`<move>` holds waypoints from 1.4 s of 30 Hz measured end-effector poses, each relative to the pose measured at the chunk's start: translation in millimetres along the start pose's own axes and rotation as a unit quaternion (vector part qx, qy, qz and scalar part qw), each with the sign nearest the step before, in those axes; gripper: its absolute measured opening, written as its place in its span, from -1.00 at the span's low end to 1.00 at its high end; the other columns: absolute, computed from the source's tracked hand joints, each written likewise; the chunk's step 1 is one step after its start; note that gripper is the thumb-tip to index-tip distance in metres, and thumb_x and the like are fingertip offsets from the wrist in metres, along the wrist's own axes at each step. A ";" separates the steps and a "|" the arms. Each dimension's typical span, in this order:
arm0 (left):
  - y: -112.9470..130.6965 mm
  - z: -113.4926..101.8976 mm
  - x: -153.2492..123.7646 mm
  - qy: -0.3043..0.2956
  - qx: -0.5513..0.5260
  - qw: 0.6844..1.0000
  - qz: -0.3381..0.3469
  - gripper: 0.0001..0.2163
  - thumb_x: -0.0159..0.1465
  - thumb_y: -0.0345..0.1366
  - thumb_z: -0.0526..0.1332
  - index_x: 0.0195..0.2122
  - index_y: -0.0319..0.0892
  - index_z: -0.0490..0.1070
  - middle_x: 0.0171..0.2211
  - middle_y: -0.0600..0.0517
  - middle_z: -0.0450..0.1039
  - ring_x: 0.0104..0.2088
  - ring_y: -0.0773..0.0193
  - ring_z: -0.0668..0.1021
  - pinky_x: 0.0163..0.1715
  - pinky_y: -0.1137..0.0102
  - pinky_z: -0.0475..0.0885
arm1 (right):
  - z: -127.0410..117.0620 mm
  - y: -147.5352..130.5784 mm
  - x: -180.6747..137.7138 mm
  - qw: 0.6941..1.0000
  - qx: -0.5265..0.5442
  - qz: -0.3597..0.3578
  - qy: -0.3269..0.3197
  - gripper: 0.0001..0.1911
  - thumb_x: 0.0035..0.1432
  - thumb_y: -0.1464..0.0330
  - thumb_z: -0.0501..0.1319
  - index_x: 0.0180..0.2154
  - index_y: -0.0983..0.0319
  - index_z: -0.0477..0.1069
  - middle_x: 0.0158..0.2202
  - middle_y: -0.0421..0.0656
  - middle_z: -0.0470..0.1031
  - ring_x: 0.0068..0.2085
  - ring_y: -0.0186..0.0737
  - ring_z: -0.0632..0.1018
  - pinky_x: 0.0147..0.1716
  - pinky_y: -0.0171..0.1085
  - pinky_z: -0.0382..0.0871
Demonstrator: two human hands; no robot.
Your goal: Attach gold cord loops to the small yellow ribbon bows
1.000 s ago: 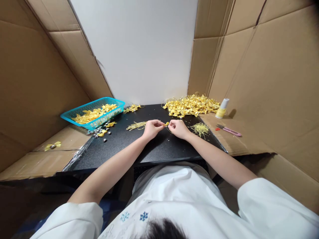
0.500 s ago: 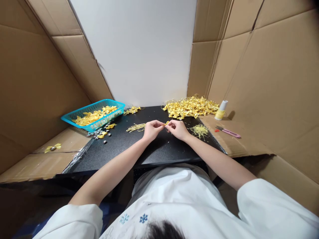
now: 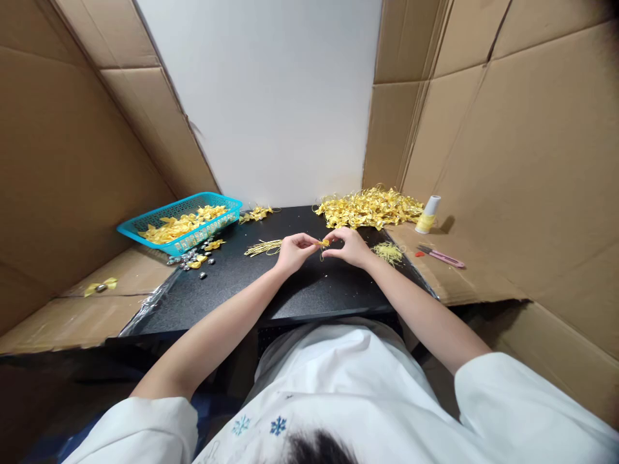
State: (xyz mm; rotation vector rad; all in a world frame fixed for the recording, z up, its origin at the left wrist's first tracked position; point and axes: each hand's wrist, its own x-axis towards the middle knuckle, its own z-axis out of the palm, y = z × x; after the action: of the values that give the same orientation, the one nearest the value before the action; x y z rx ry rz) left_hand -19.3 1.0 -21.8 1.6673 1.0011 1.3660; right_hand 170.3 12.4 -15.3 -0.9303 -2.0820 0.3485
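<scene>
In the middle of the head view, above the black table, my left hand (image 3: pixel 294 252) is closed, pinching a small yellow ribbon bow (image 3: pixel 324 243) between thumb and fingertips. A thin string loop hangs just below the bow. Close on the other side is my right hand (image 3: pixel 354 248), its thumb and index finger parted around the bow's right end; whether a fingertip touches the bow or string is too small to tell. A bundle of yellow-gold ties (image 3: pixel 264 247) lies left of my left hand. Behind my right hand is a large heap of yellow bows (image 3: pixel 370 207).
A blue basket (image 3: pixel 126 230) of yellow bows stands at left, with silver beads (image 3: pixel 186 259) beside it. One beaded bow (image 3: pixel 100 287) lies on cardboard. At right are yellow string clippings (image 3: pixel 387 252), a thread cone (image 3: pixel 428 214) and a pink-handled cutter (image 3: pixel 442 257). Cardboard walls flank the table.
My right thumb and index finger have spread apart, and that hand has shifted slightly. More of the bow shows. My left hand keeps its pinch in nearly the same place.
</scene>
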 end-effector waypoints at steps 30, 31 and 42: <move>-13.4 2.7 3.8 -0.116 0.026 0.992 -0.046 -0.78 -0.06 -0.24 0.41 -0.48 -0.26 0.47 -0.50 0.01 0.55 -0.48 0.33 0.55 -0.39 0.45 0.42 | -18.7 0.7 21.2 0.823 0.439 0.190 0.305 -0.84 0.05 0.38 0.31 -0.38 0.23 0.32 -0.46 -0.29 0.43 -0.46 -0.48 0.44 -0.36 -0.45 0.41; -12.7 3.4 3.1 -0.119 0.007 0.991 -0.054 -0.77 -0.06 -0.24 0.42 -0.46 -0.26 0.47 -0.48 0.01 0.55 -0.46 0.33 0.56 -0.36 0.44 0.43 | -18.8 -0.6 20.6 0.823 0.442 0.195 0.298 -0.83 0.07 0.38 0.31 -0.37 0.23 0.31 -0.45 -0.28 0.44 -0.46 -0.49 0.45 -0.38 -0.47 0.41; -0.2 9.1 -1.9 -0.119 -0.216 0.949 -0.195 -0.82 0.05 -0.36 0.36 -0.33 -0.28 0.46 -0.35 -0.05 0.56 -0.32 0.29 0.59 -0.17 0.33 0.49 | -15.4 -12.5 15.3 0.819 0.462 0.306 0.147 -0.86 0.28 0.38 0.08 -0.34 0.18 0.13 -0.66 -0.41 0.26 -0.71 -0.49 0.17 -0.71 -0.51 0.04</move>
State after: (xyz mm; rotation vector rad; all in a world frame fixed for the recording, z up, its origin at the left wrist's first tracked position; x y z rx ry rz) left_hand -10.5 -1.2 -24.2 1.1944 0.7700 1.0029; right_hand 169.8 13.6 9.7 -0.9049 -1.0276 1.3178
